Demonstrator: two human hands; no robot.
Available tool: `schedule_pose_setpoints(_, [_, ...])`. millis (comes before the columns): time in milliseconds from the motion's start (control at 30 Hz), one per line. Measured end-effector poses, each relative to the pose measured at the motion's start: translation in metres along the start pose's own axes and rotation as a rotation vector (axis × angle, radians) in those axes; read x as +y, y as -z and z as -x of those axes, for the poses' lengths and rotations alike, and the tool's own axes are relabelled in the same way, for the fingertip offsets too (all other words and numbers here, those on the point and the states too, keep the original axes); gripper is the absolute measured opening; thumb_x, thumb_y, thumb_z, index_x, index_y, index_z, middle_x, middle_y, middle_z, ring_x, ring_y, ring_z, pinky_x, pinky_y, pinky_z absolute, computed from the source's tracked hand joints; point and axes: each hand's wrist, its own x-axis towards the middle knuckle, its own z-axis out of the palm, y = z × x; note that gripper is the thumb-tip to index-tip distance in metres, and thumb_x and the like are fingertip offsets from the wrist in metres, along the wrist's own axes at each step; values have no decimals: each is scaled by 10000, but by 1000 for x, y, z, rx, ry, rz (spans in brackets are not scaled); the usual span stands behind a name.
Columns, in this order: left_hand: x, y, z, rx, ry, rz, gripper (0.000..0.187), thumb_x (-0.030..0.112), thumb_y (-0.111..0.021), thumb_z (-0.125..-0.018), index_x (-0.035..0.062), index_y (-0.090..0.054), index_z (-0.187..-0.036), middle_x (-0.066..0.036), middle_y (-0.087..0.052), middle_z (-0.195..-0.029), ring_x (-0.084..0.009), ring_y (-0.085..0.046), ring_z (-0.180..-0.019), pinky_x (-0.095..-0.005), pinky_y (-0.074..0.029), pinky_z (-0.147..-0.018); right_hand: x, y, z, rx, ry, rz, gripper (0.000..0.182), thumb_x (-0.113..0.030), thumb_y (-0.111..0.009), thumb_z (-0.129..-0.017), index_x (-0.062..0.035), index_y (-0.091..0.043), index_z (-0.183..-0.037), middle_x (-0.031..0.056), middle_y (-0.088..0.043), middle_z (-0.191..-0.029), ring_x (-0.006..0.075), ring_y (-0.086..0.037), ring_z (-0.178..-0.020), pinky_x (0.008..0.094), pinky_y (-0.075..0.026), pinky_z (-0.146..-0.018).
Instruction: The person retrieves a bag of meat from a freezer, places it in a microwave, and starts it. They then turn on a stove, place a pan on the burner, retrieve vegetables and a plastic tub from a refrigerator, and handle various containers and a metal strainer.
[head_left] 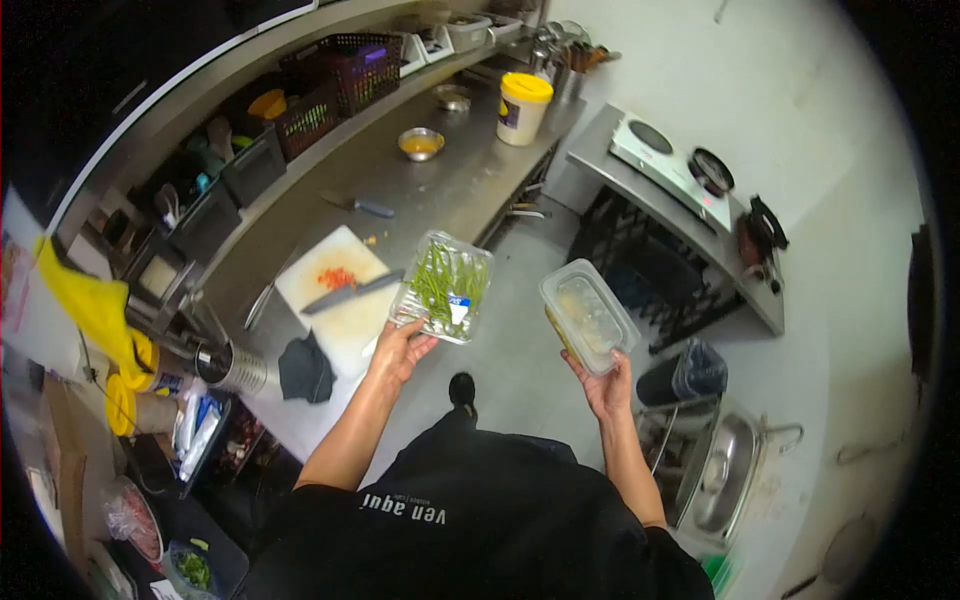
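Note:
My left hand (404, 350) grips the near edge of a clear plastic tray of asparagus (447, 287), which looks film-wrapped and carries a blue and white label. In my right hand (603, 385) is a translucent lidded plastic container (590, 316), held by its near end; the yellowish contents are blurred. Both packs are in the air, well apart from each other. Left of the asparagus, a white cutting board (345, 258) lies on the steel counter. Chopped red pieces (337, 277) and a dark-bladed knife (345, 297) rest on it.
Along the steel counter (470, 170) stand a metal bowl of orange liquid (421, 144) and a yellow-lidded tub (524, 108). A second knife (358, 205) and a dark cloth (305, 368) lie there too. To the right are a hotplate (670, 165), a bin (690, 372) and a sink (727, 470).

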Motion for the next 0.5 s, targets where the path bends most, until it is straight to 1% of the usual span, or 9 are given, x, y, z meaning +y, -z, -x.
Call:
schedule_pose_setpoints(67, [10, -17, -71, 30, 1, -4, 510, 30, -596, -867, 178, -374, -1301, -82, -568, -1149, -251, -603, -942, -391, -540, -777, -3, -15, -65, -42, -50, -63, 638, -283, -586, -823, 27, -341, -1324, 184, -438, -1336, 374, -464, -1219, 529, -419, -1025])
schedule_pose_setpoints(100, [12, -25, -103, 57, 18, -7, 530, 24, -600, -863, 175, -356, -1309, -87, -566, -1150, -256, -607, -941, -398, -542, -775, -8, -20, -96, -43, -71, -43, 638, -283, -586, -823, 27, -341, -1324, 184, -438, -1336, 374, -464, -1219, 529, -419, -1025])
schedule_pose_setpoints(200, [14, -48, -178, 123, 41, 7, 569, 12, -612, -857, 165, -317, -1319, -101, -564, -1143, -262, -618, -934, -401, -550, -765, -12, -20, -191, -63, -145, -23, 620, -278, -579, -840, 5, -336, -1335, 181, -424, -1347, 368, -457, -1225, 537, -409, -1031])
schedule_pose_setpoints(267, [11, -60, -220, 213, 59, -2, 541, 17, -598, -869, 154, -319, -1312, -99, -563, -1138, -253, -623, -915, -389, -557, -750, -12, -9, -254, -138, -212, -24, 582, -262, -569, -864, -16, -339, -1338, 173, -406, -1364, 362, -445, -1236, 540, -400, -1038])
schedule_pose_setpoints(300, [9, -65, -239, 236, 59, -7, 518, -1, -571, -872, 142, -336, -1310, -104, -561, -1137, -243, -624, -908, -376, -563, -739, -10, -9, -285, -146, -233, -31, 582, -262, -569, -864, -16, -339, -1338, 173, -406, -1364, 362, -445, -1236, 540, -400, -1038])
schedule_pose_setpoints(367, [7, -73, -271, 304, 49, -45, 505, -11, -558, -870, 132, -349, -1307, -107, -564, -1132, -238, -624, -907, -368, -564, -738, -6, -13, -343, -101, -199, 71, 597, -286, -575, -855, 11, -356, -1323, 184, -446, -1329, 371, -498, -1179, 525, -445, -998])
schedule_pose_setpoints(400, [3, -75, -285, 350, 45, -85, 493, -22, -545, -868, 122, -363, -1303, -110, -567, -1126, -233, -624, -905, -361, -566, -736, -2, -11, -371, -106, -218, 66, 597, -286, -575, -855, 11, -356, -1323, 184, -446, -1329, 371, -498, -1179, 525, -445, -998])
schedule_pose_setpoints(433, [4, -81, -293, 393, 23, -98, 487, -48, -526, -857, 89, -377, -1300, -113, -575, -1116, -223, -623, -906, -340, -568, -724, 4, -6, -401, -126, -244, 50, 577, -270, -570, -864, 7, -356, -1324, 177, -446, -1332, 362, -497, -1183, 522, -448, -993])
schedule_pose_setpoints(500, [-9, -73, -326, 449, -10, -74, 489, -48, -529, -848, 72, -380, -1297, -112, -577, -1109, -216, -623, -905, -333, -570, -711, 14, 7, -458, -158, -304, 40, 558, -253, -565, -873, 3, -356, -1324, 170, -446, -1335, 353, -496, -1186, 519, -451, -989])
